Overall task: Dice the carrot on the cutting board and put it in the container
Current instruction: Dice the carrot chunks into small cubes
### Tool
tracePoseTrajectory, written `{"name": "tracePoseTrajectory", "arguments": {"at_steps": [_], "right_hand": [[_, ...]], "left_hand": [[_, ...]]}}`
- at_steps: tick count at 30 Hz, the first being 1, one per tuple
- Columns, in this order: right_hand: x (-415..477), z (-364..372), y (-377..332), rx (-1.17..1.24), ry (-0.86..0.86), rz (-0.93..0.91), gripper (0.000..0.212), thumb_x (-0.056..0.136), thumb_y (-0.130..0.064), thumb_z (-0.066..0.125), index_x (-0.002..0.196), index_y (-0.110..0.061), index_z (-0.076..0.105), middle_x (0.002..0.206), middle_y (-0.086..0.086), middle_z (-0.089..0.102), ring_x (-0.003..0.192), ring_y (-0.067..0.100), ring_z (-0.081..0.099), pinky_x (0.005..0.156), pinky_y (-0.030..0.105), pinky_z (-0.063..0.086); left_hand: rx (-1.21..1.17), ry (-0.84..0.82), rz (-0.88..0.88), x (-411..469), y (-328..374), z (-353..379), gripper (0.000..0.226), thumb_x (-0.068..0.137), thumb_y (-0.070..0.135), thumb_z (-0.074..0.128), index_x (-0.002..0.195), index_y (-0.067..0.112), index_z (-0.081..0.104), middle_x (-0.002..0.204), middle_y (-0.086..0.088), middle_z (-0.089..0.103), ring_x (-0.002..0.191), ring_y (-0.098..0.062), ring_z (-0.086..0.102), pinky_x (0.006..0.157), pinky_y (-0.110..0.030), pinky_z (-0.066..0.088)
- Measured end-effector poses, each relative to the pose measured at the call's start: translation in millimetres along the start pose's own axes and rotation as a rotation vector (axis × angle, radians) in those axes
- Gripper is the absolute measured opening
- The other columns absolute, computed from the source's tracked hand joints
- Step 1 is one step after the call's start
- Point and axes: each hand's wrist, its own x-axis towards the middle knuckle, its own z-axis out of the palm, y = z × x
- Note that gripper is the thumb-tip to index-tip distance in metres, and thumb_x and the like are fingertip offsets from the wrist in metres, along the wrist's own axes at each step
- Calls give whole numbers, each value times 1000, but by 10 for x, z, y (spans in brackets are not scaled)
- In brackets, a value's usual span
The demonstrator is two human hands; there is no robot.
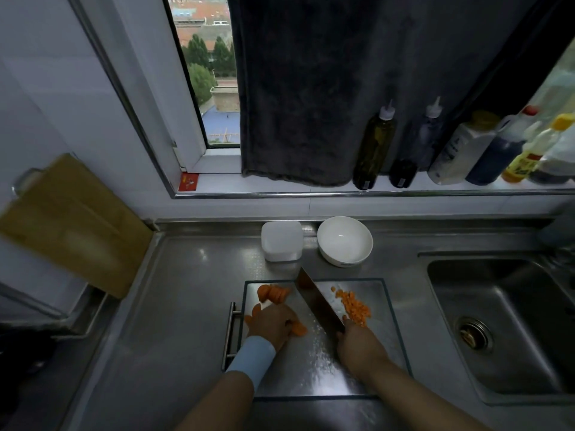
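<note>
A steel cutting board (382, 331) lies on the counter in front of me. Carrot slices (273, 293) lie fanned at its far left, and a pile of diced carrot (354, 307) sits on its right part. My left hand (273, 325) rests over a few more carrot slices (299, 330), its fingers curled onto them. My right hand (357, 340) grips the handle of a cleaver (317, 301), whose blade runs diagonally across the board between the slices and the dice. A square white container (281, 241) stands behind the board.
A white bowl (344, 241) stands right of the container. The sink (510, 331) lies to the right of the board. A wooden board (71, 225) leans at the left wall. Several bottles (375, 147) line the window sill under a dark towel.
</note>
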Motion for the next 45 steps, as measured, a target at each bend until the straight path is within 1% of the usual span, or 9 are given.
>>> {"name": "tracePoseTrajectory", "arguments": {"at_steps": [4,7,15,20,24,28,31,37,45], "right_hand": [[-10,1,-14,-1,-1,3,26,102,-26,41,120,-16,56,116,8,66,104,24,62,84,30,47],[-13,-8,-13,-15,5,3,27,102,-27,42,123,-16,56,115,7,67,104,22,63,84,29,47],[-43,-15,-5,21,-1,26,25,102,-26,44,117,-14,59,111,8,69,99,21,65,84,27,49],[-117,-69,86,-20,1,41,26,103,-31,42,117,-17,59,112,6,69,102,21,64,78,24,44],[-189,-100,159,-24,13,54,27,102,-31,42,118,-18,59,113,6,69,103,22,65,82,26,47],[-245,-116,193,-18,26,55,27,103,-31,42,120,-18,58,114,7,69,104,23,64,77,22,41],[-273,-115,183,-12,35,40,29,103,-31,40,124,-18,57,116,6,69,106,22,64,78,23,41],[-308,-77,185,-15,41,27,29,104,-30,41,125,-19,57,114,2,69,101,17,66,81,19,46],[-320,-84,115,-50,15,10,23,102,-26,43,119,-18,57,111,3,69,99,19,66,83,21,47]], "left_hand": [[-35,15,81,-62,-20,37,25,94,31,55,117,28,64,136,6,48,132,-19,36,104,-18,5],[-42,21,124,-127,-69,14,40,93,32,56,132,24,54,147,9,34,136,-16,28,107,-22,8],[-197,-15,81,-25,81,188,14,87,22,63,97,30,61,106,14,54,96,-1,52,96,-19,42],[-236,-8,90,91,258,281,14,91,22,58,103,28,61,109,13,53,97,-1,49,83,-1,31],[-163,-41,123,144,293,411,17,92,33,52,108,37,59,121,22,45,108,1,43,105,-24,32],[-155,14,208,101,305,525,14,94,31,51,99,42,57,114,35,43,105,9,38,107,-28,24],[-133,131,244,54,341,566,11,90,29,56,94,37,63,99,25,59,98,2,51,99,-29,33],[-228,81,153,1,406,577,15,93,24,58,102,24,70,111,15,59,104,0,48,83,7,23],[-169,52,166,-62,423,542,20,92,24,59,106,21,72,113,2,63,106,-10,54,87,5,19]]}}
